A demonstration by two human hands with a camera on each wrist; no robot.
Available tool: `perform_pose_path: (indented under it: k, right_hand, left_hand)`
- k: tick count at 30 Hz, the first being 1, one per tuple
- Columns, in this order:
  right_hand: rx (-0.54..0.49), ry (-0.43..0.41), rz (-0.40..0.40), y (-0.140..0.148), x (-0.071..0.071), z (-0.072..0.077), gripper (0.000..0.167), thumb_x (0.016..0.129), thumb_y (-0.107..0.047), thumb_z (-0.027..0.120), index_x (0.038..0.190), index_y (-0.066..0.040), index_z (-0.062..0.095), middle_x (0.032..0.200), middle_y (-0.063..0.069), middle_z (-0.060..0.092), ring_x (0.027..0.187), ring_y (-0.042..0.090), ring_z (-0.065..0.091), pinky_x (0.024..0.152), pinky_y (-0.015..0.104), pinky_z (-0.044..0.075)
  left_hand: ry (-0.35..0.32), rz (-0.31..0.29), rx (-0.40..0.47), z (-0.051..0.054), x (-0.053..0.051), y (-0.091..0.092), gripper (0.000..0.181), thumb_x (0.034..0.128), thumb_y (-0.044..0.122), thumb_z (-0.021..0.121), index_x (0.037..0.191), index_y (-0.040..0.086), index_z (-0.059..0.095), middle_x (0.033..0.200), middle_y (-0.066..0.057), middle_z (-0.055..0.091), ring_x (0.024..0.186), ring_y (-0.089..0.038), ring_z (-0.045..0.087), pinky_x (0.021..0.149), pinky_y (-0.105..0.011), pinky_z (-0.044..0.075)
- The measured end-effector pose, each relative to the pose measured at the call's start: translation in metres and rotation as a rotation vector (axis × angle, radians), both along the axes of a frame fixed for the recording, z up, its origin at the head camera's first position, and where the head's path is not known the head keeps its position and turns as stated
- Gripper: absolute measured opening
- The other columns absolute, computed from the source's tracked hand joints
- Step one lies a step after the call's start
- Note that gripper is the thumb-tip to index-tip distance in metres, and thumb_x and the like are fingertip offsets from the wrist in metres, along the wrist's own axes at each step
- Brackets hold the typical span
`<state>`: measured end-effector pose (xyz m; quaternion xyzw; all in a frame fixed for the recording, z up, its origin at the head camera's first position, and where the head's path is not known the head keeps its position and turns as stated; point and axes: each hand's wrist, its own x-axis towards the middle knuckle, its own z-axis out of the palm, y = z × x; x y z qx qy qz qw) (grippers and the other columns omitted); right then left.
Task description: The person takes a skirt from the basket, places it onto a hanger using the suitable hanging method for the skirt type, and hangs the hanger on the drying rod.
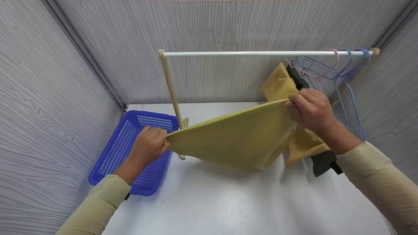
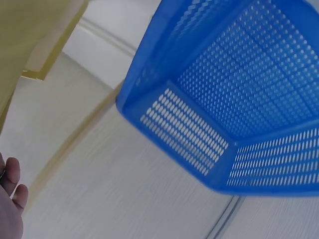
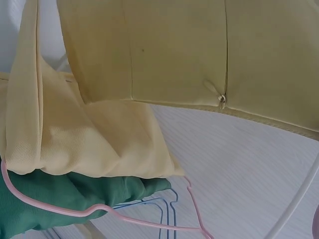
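A yellow cloth (image 1: pixel 232 137) is stretched between the two hands above the table, its top edge taut and rising to the right. My left hand (image 1: pixel 148 143) grips its left end, in front of the blue basket. At the right end, my right hand (image 1: pixel 312 109) pinches the top edge, close to the hanging garments. The right wrist view shows the held cloth (image 3: pixel 174 55) from near, with seams and a small thread loop at its edge. Left hand fingers (image 2: pixel 12 172) show at the border of the left wrist view.
A white rail (image 1: pixel 245 54) on a wooden stand (image 1: pixel 169 88) crosses the back. At its right hang a pink hanger (image 3: pixel 60 210) with a yellow garment (image 3: pixel 99 144), a dark green garment (image 3: pixel 94 186), and blue hangers (image 1: pixel 350 65). The blue perforated basket (image 1: pixel 152 191) stands left.
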<state>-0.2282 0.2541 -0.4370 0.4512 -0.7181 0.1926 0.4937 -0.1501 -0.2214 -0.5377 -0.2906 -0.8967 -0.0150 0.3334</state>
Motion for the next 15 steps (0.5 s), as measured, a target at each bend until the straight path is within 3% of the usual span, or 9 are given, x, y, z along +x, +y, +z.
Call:
perform_pose_path:
  k: [4,9,12,15]
  right_hand:
    - [-0.024,-0.002,0.002,0.005,0.004,0.004,0.045,0.104,-0.034,0.051,0.082,0.004,0.060,0.062,0.014,0.047,0.047,0.026,0.043,0.043,0.041,0.040]
    - [-0.046,-0.027,0.004,0.016,0.006,0.010,0.049,0.105,-0.036,0.046,0.079,0.005,0.055,0.061,0.014,0.045,0.045,0.027,0.045,0.042,0.041,0.040]
    - [-0.061,-0.027,-0.007,0.024,0.006,0.009,0.053,0.106,-0.039,0.044,0.075,0.004,0.052,0.058,0.013,0.042,0.044,0.025,0.040,0.042,0.039,0.036]
    - [0.015,-0.016,0.010,0.031,0.009,0.003,0.054,0.106,-0.039,0.043,0.074,0.003,0.052,0.057,0.011,0.041,0.044,0.023,0.038,0.041,0.037,0.036]
  left_hand:
    - [0.115,-0.061,0.094,0.030,-0.008,-0.012,0.016,0.0884,0.007,0.056,0.076,-0.001,0.051,0.064,-0.010,0.048,0.056,-0.025,0.047,0.054,-0.040,0.045]
    - [0.306,-0.123,0.204,0.089,-0.027,-0.015,0.031,0.0984,0.015,0.045,0.075,-0.004,0.050,0.063,-0.015,0.046,0.053,-0.034,0.045,0.050,-0.046,0.036]
    - [0.361,-0.117,0.210,0.122,-0.037,-0.012,0.037,0.1022,0.018,0.042,0.075,-0.004,0.050,0.063,-0.016,0.045,0.053,-0.033,0.042,0.049,-0.046,0.033]
    - [0.375,-0.137,0.172,0.138,-0.038,-0.011,0.042,0.1070,0.023,0.040,0.076,-0.004,0.050,0.062,-0.015,0.043,0.051,-0.030,0.038,0.048,-0.042,0.030]
